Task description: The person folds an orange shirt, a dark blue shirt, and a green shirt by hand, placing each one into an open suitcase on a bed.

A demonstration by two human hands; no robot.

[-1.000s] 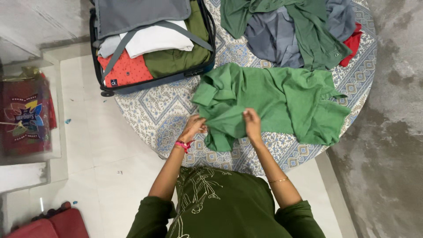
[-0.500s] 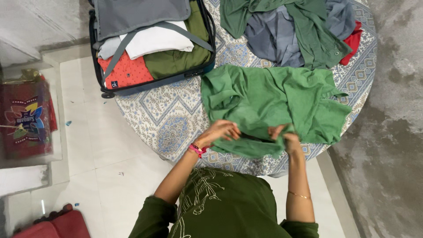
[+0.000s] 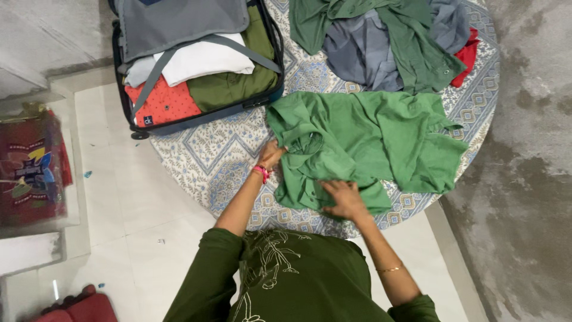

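Since the earlier picture, both hands have left the lifted fold at the near edge of the green shirt (image 3: 369, 140): the left hand (image 3: 271, 156) has gone up to the shirt's left edge, near the collar part, and the right hand (image 3: 344, 199) has come down flat on the near part of the shirt. Now the left hand, with a pink band at the wrist, touches the shirt's left edge with fingers closed together on the cloth; whether it really pinches the cloth I cannot tell. Its partner, the right hand, lies palm down with fingers spread, pressing the folded lower part of the shirt onto the surface (image 3: 214, 158). This shirt is spread and wrinkled in the middle of the round surface, which has a cover with a blue and beige pattern. Beyond the shirt, at the far side, lies a pile of clothes (image 3: 387, 42) in dark green, grey and red, just beside the shirt's far edge. To the far left of the shirt stands an open suitcase (image 3: 196, 65), partly over the edge of the surface, with folded white, olive and orange-red clothes under grey straps. Well apart from the shirt, on the left by the white floor, there is a red printed bag (image 3: 33, 170).
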